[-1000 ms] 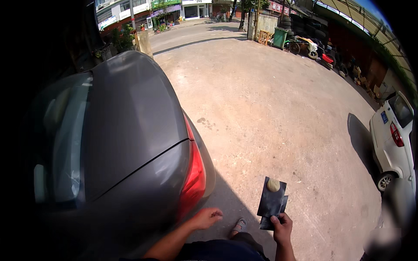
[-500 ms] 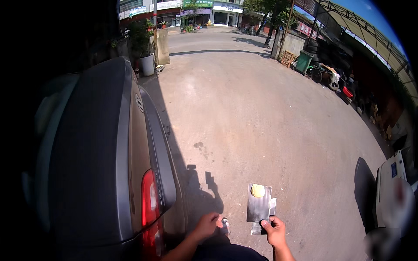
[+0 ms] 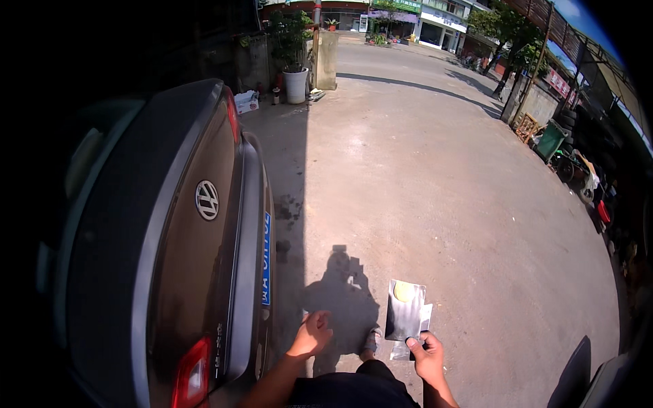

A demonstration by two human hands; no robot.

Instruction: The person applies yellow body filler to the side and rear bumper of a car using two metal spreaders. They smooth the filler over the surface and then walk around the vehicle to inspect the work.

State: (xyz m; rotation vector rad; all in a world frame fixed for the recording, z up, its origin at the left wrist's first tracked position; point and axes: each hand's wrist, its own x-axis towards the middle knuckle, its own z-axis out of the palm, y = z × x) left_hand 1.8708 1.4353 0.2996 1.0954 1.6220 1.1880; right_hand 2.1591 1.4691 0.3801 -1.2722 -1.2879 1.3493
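1. Sheets (image 3: 404,321), thin and dark, with a pale yellow round patch near the top of the front one: we find them right of centre, low down, held over the sunlit ground (image 3: 442,204). We judge picking up done and setting down not yet; we cannot tell what else is left.
2. Far left, we see the rear of a dark car (image 3: 178,272), its boot lid down, so any contents are hidden.
3. Beyond it sits a low white box (image 3: 246,103); its contents are too small for us to make out.
4. Just right of that, a white pot (image 3: 295,87) holds a leafy plant (image 3: 289,42).
5. Nearer us, beside the car, the left hand (image 3: 313,334) is loosely curled, with nothing visible in it.
6. The right hand (image 3: 428,357) pinches the sheets' lower edge, thumb in front.
7. Far right stands a green bin (image 3: 549,141); we cannot see inside.
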